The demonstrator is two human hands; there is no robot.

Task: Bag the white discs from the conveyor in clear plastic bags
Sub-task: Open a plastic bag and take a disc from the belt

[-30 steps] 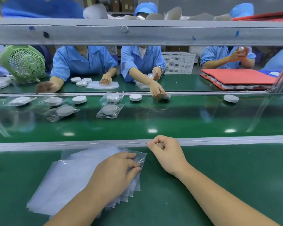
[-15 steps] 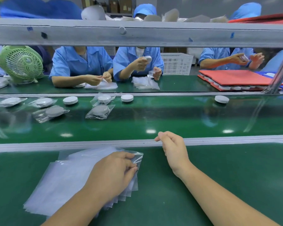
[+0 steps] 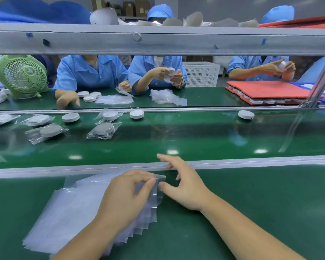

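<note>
On the belt (image 3: 195,139) lie five bagged discs (image 3: 104,128), one per bag, and three bare discs (image 3: 136,114). Left hand (image 3: 126,196) pinches the bag stack (image 3: 73,209); right hand (image 3: 184,186) is spread open.

The person's left hand (image 3: 126,196) and right hand (image 3: 186,186) were bare, and both forearms (image 3: 242,228) ran uncovered down to the bottom edge of the view. The fingers (image 3: 167,159) were slim. Their nails looked short and plain, though blur made that hard to judge.
</note>
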